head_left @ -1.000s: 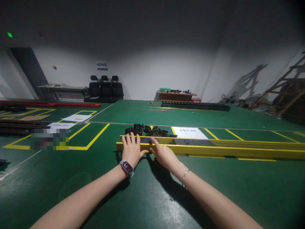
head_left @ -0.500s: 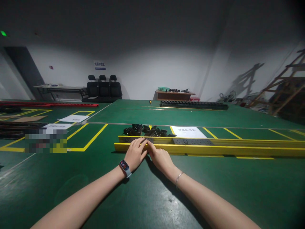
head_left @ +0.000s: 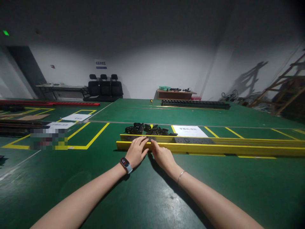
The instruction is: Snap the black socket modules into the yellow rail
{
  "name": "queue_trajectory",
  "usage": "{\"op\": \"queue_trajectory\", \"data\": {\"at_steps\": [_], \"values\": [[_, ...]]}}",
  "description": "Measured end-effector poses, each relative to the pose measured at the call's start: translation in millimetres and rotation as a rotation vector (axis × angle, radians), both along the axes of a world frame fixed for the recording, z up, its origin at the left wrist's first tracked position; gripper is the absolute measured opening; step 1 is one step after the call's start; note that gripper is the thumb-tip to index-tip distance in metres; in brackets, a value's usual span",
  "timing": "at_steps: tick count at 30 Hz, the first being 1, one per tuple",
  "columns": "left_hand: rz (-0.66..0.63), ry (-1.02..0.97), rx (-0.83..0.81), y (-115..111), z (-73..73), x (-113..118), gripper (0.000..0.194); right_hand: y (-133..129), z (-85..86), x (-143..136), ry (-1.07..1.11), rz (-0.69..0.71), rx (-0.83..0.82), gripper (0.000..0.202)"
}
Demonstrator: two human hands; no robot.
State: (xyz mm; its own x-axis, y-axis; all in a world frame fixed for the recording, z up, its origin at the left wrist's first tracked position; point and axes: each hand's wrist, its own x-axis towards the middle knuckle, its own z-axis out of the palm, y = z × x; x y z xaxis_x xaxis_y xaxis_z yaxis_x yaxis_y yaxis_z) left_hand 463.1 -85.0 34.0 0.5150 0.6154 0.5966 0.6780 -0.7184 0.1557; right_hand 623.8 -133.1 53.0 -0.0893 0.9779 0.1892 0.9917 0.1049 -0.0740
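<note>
A long yellow channel (head_left: 228,148) lies crosswise on the green table. Inside it sit a black socket strip (head_left: 194,140) to the right of my hands and a black piece (head_left: 129,138) partly under my left fingers. My left hand (head_left: 137,149), with a watch on its wrist, rests over the channel's near wall, fingers stretched onto the black piece. Beside it, my right hand (head_left: 164,156) has its index fingertip at the black piece and its other fingers curled; what is under them is hidden. Several small black parts (head_left: 156,130) are heaped just behind the channel.
A white paper sign (head_left: 189,131) lies behind the channel. Farther back are a long black rack (head_left: 195,104) and, at left, red rails (head_left: 71,104) and dark bars (head_left: 21,127). Yellow tape marks areas on the green table (head_left: 143,197).
My right fingertips have parted slightly from my left hand, so a gap with the black piece shows between them. The whole view has shifted a little; the channel stays put under my hands.
</note>
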Motion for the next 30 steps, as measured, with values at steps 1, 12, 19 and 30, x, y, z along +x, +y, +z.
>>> {"op": "queue_trajectory", "data": {"at_steps": [1, 12, 19, 30], "values": [[-0.001, -0.001, -0.007, 0.0, 0.2, -0.4, 0.044, -0.2, 0.4, -1.0, 0.011, -0.001, -0.007, 0.046], [0.012, 0.009, 0.01, -1.1, 0.4, 0.6, 0.048, 8.1, -11.0, -2.2, 0.075, 0.044, 0.017, 0.059], [0.013, 0.067, 0.058, 0.8, -2.5, -4.1, 0.044, 4.9, -3.8, 2.5, -0.051, -0.023, 0.0, 0.056], [0.051, -0.026, 0.09, 4.0, -10.5, -0.6, 0.04, 8.6, -6.4, 2.3, 0.204, 0.097, -0.015, 0.053]]}}
